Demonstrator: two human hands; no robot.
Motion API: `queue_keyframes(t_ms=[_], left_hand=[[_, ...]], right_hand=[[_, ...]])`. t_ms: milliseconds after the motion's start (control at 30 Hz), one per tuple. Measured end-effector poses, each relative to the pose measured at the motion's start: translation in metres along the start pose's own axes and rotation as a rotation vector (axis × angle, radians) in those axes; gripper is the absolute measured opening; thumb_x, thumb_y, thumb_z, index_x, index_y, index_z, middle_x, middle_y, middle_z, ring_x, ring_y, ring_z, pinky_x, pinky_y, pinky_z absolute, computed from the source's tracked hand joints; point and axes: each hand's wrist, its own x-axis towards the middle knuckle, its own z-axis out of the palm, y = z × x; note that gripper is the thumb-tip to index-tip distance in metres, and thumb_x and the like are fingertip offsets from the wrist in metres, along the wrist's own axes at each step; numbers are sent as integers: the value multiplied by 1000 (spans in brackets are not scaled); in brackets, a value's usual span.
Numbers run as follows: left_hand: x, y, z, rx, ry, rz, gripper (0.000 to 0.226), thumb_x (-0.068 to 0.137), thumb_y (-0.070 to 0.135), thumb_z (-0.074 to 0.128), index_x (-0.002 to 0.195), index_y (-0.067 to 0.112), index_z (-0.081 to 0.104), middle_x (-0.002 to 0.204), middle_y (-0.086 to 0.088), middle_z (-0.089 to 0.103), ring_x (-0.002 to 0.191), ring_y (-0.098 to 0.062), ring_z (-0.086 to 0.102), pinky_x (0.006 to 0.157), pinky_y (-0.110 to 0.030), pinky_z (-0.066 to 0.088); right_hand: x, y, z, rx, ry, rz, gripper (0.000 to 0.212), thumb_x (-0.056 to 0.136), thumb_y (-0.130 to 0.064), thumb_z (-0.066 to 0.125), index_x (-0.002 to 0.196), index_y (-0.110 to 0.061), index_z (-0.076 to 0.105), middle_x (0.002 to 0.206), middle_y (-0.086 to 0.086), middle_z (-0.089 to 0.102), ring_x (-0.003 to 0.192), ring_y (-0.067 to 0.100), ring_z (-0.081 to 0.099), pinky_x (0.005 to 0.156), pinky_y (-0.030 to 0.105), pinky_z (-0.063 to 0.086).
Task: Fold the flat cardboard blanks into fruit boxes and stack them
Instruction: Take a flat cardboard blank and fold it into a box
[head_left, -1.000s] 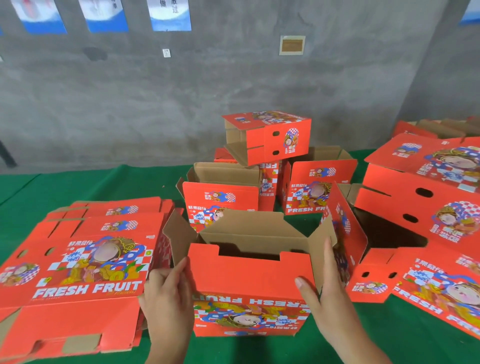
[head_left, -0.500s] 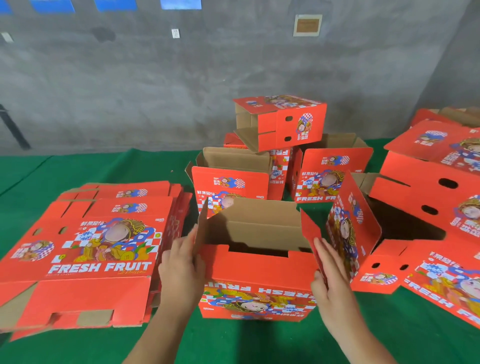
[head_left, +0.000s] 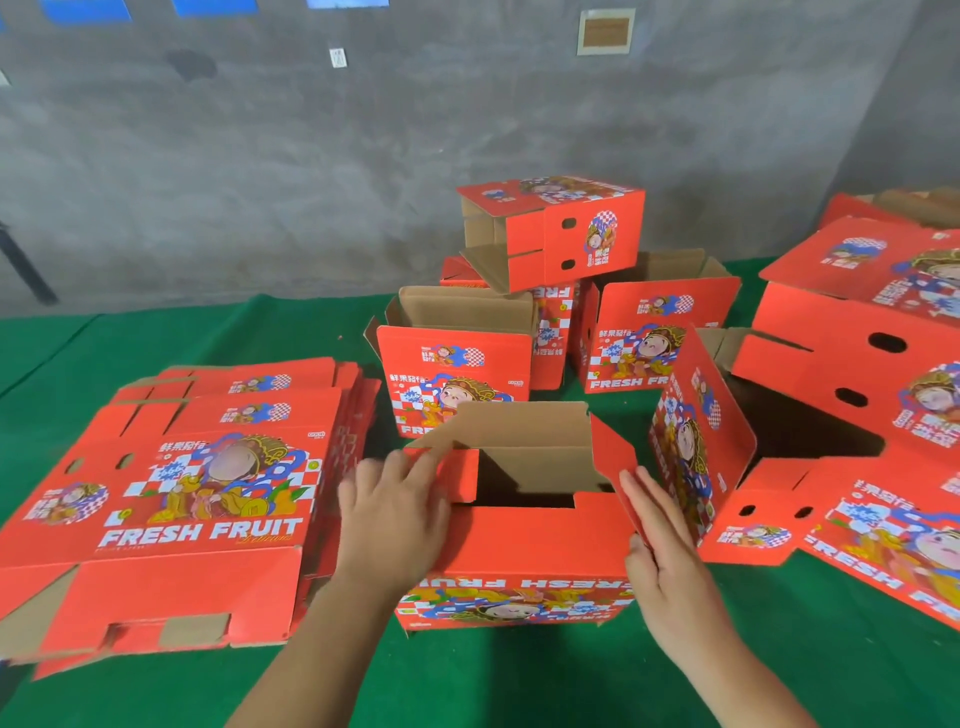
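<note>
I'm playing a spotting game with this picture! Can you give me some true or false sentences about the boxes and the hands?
1. The red cardboard box between the hands is open on top. True.
2. The left hand lies on the green cloth. False: it presses the box's left flap.
3. A stack of flat red cardboard blanks lies left of that box. True.
4. The right hand holds an apple. False: it presses the right flap.

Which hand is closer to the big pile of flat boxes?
Left. The left hand presses the box's side flap right beside the flat pile; the right hand is on the box's far side.
</note>
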Motion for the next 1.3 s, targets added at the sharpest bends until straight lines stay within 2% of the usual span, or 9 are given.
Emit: queue_keyframes(t_ms=[133,300,400,500,600,700,933,1167,1300], left_hand=[[21,6,4,-51,-203,138,58,92,34,47,150,37,43,141,-9,36,139,-35,28,122,-52,20],[30,7,9,-402,-129,-71,63,87,46,50,144,21,39,134,-4,37,131,-26,42,111,-40,36],[25,-4,10,-735,-104,-124,63,93,71,37,152,48,34,126,12,40,130,2,34,114,-30,28],[19,-10,10,-976,-130,-264,58,88,87,26,102,48,68,122,5,39,132,-1,35,118,-40,33],[12,-8,13,-647,-156,-173,65,74,95,45,90,34,63,126,2,43,136,-6,34,112,-40,38],[14,-8,12,-390,-216,-89,99,61,90,65,141,36,43,145,2,39,139,-22,35,112,-44,38],[16,0,18,-142,-227,-183,93,67,86,66,144,42,39,142,7,37,130,-23,43,94,-44,51],[11,-23,8,-995,-243,-777,99,72,92,32,144,27,55,146,-9,58,133,-23,54,117,-44,36],[2,-12,-21,-1072,-149,-788,88,69,94,35,119,31,70,113,-2,74,109,-28,67,101,-50,51]], right_hand=[[-1,0,-1,-13,-31,-12,75,102,4,47,153,-51,36,164,-34,16,141,-21,24,99,-5,26],[-3,2,-8,-7,-145,-25,57,105,-20,55,151,-49,39,163,-37,7,145,-20,16,105,3,27],[2,-5,-14,6,-148,-8,42,99,-50,52,141,-48,54,158,-37,17,142,-20,22,101,10,32],[25,-19,-13,171,50,187,56,100,-69,29,109,-37,74,132,-24,46,125,-7,48,105,26,36],[49,-28,-6,305,114,403,76,73,-85,34,124,-31,50,133,-6,46,126,16,44,101,35,32],[59,-34,3,-8,-202,306,104,61,-81,65,149,-54,17,142,-16,21,126,5,39,104,32,34],[68,-35,30,-545,-160,284,97,68,-75,76,143,-48,21,132,-4,25,105,32,63,75,44,54],[67,-40,11,345,6,756,85,83,-80,52,154,-38,34,160,-1,37,141,22,41,104,42,32],[56,-45,-13,577,-106,1013,70,72,-89,59,111,-31,63,94,3,79,83,27,77,76,45,60]])
